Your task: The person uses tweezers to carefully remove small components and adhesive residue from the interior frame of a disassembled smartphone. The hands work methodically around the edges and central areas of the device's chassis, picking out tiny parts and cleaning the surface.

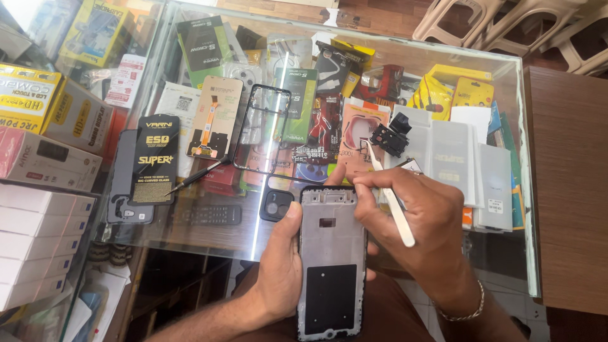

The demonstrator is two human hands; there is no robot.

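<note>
My left hand [282, 263] grips a bare phone frame [330, 253] by its left edge, silver inner side up with a black pad on its lower half. My right hand [418, 221] rests at the frame's top right corner and holds white tweezers [391, 196] that point up and left, away from the frame. On the glass counter beyond lie a phone display panel with an orange flex cable [214, 117], an empty black middle frame [261, 130], a black screwdriver [201, 174], a black phone back cover [276, 206] and small black parts [390, 136].
The glass counter top [519, 190] covers shelves of packaged phone accessories. Stacked boxes [38, 240] stand at the left. A black flat package [154, 158] and a dark phone case [120, 183] lie left of centre. A wooden surface [570, 190] borders the right; plastic chairs [525, 25] stand behind.
</note>
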